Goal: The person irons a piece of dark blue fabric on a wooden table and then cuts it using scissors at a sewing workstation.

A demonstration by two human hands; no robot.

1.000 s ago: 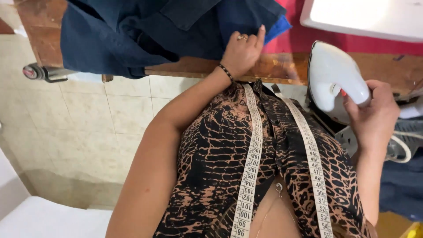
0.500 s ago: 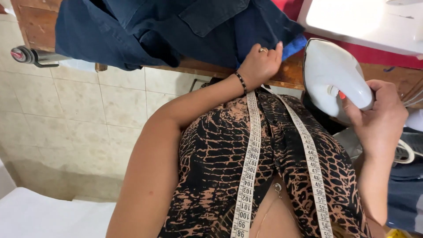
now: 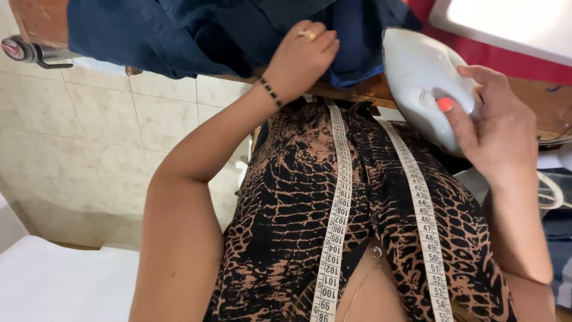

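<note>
Now our right hand (image 3: pixel 497 128) has its grip closed around the white iron (image 3: pixel 420 80), held just off the desk (image 3: pixel 369 89) edge, while our left hand (image 3: pixel 301 56) rests fingers bent on the dark blue cloth (image 3: pixel 179 30) beside it.

Your left hand (image 3: pixel 301 56) presses on the heaped dark blue cloth garment (image 3: pixel 196 30), which covers the wooden table (image 3: pixel 42 18) edge to edge — no bare surface there to slide across. Just beside it the white plastic clothes iron (image 3: pixel 423 80) fills your right hand (image 3: pixel 494 134), leaving only a narrow gap between the two. A metal crank handle (image 3: pixel 24 50) juts out at the table's left corner. Below the edge, along the beige tiled wall (image 3: pixel 89 149), there is open room.
</note>
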